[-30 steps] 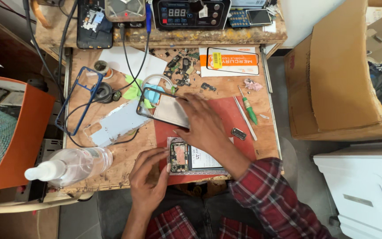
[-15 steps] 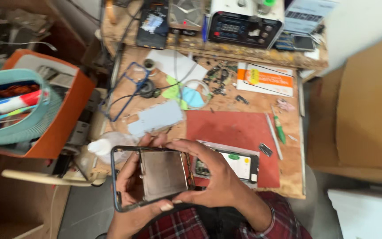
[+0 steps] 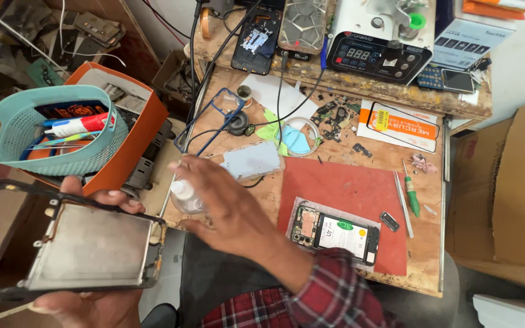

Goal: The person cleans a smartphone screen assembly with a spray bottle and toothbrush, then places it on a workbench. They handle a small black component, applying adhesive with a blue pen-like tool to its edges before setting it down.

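Observation:
My left hand (image 3: 95,307) holds a metal phone frame (image 3: 92,246) with a dull grey back plate, low at the left and off the table's edge. My right hand (image 3: 226,206) reaches left across the table's front edge with its fingers spread. They hover just over a clear plastic bottle (image 3: 185,195) with a white cap; I cannot tell if they touch it. An opened phone (image 3: 335,232), its circuit board and battery showing, lies on a red mat (image 3: 347,182) to the right of that hand.
A teal basket (image 3: 50,130) of tools sits in an orange box (image 3: 132,143) at the left. A grey plate (image 3: 251,160), cables, small parts and a green screwdriver (image 3: 411,195) lie on the wooden table (image 3: 423,267). A heating station (image 3: 384,51) stands at the back; a cardboard box (image 3: 511,194) is at the right.
My left hand has carried the phone frame down and to the left, away from the table. My right hand has let go of it and moved towards the bottle. The camera has swung left.

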